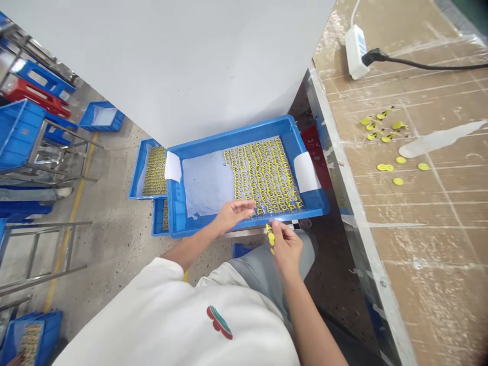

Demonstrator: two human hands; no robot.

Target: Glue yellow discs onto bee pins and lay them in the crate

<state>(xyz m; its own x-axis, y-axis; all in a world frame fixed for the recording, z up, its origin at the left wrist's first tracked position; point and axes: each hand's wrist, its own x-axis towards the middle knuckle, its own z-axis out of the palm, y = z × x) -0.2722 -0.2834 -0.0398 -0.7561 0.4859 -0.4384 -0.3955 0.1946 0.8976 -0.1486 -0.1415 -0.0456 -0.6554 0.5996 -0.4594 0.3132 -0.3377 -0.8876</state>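
My right hand (287,246) is closed on several small yellow discs (271,238) with dark fittings, held just outside the front edge of a blue tray (229,134). Over that same edge reaches my left hand (234,214), fingers pressed together. Its fingertips are at the nearest row of small yellow parts; whether they pinch one I cannot make out. Rows of yellow parts (263,173) fill the right side of the tray, standing on a pale sheet (209,183) that lies bare on the left.
Lower blue trays with similar parts (155,170) stand at left. On the cardboard-covered table (427,218) at right lie yellow parts (381,124), loose yellow discs (398,181) and a power strip (356,53). A white panel (213,66) rises behind the tray. Metal racks stand far left.
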